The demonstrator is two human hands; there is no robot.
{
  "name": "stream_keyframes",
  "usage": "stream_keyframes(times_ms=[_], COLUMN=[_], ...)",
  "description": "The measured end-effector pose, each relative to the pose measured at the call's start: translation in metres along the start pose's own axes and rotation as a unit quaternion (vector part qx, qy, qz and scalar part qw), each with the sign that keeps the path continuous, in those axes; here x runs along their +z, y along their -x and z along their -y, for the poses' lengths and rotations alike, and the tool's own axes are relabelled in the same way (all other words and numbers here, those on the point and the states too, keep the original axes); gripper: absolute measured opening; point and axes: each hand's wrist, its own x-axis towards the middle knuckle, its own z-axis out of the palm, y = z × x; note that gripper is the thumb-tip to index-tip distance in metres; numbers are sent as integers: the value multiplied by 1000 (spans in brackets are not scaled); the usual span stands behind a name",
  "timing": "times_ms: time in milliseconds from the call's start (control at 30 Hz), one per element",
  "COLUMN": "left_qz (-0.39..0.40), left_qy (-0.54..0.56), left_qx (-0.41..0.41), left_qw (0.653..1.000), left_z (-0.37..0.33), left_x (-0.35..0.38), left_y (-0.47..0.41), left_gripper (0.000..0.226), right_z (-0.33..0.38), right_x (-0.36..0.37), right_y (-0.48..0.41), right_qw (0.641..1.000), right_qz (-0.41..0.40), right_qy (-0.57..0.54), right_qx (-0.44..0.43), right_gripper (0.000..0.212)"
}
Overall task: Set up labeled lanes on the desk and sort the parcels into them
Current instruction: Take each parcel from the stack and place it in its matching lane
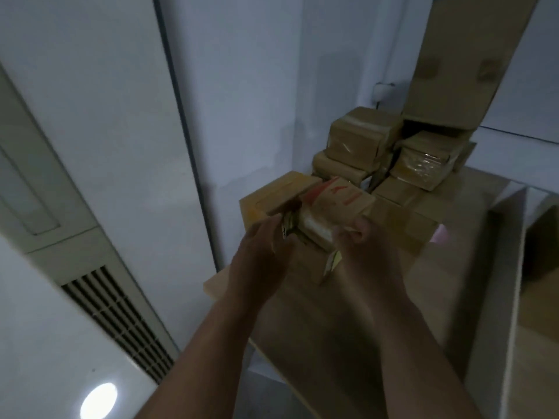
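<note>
A small cardboard parcel with red marks on its top and clear tape on its front is held between both hands above a large brown box. My left hand grips its left side, fingers curled round the edge. My right hand grips its lower right corner. Behind it lies a heap of taped brown parcels, some stacked two high. Another parcel sits just left of the held one. The view is blurred by motion.
A tall open carton with its flap raised stands behind the heap. White wall panels and a floor vent lie to the left. A pale ledge runs along the right, with more cardboard beyond it.
</note>
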Motion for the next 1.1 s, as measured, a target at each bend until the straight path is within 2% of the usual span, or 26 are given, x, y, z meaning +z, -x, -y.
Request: stream_keyframes(times_ms=[100,267,400,533,567,667,700,733,833,867,900,1000,1100], left_qz=[35,63,89,101,112,124,128,135,146,150,162,213,237], left_qy=[1,77,91,109,114,135,148,150,101,106,115,108,148], left_qx=[9,19,2,7,5,23,28,28,22,11,-4,-18,12], left_qw=[999,995,992,989,987,983,980,979,984,983,980,971,960], left_z=[5,12,23,23,21,10,9,9,11,13,15,16,18], left_x=[13,31,46,48,48,41,40,41,41,41,41,39,37], left_y=[-48,-102,-123,-139,-142,-147,-149,-149,-148,-149,-151,-157,-164], left_gripper=[45,66,58,50,56,109,109,94,24,14,15,36,25], right_z=[-3,-19,-31,-35,-35,-32,-30,-26,-20,-18,-17,-12,-6], right_x=[5,12,23,30,32,40,43,45,49,49,49,47,43], right_y=[-36,-88,-109,-117,-117,-119,-119,-118,-115,-114,-113,-109,-109], right_qw=[1000,996,982,969,966,964,963,963,960,960,959,957,956], right_qz=[-8,-31,-7,-26,-27,-15,-11,-10,-24,-32,-38,-54,-78], right_qy=[10,32,82,51,37,-13,-26,-36,-32,-25,-23,-16,-32], right_qx=[20,83,169,241,255,264,267,268,275,277,280,284,280], right_gripper=[27,32,56,58,56,51,48,45,40,40,41,45,49])
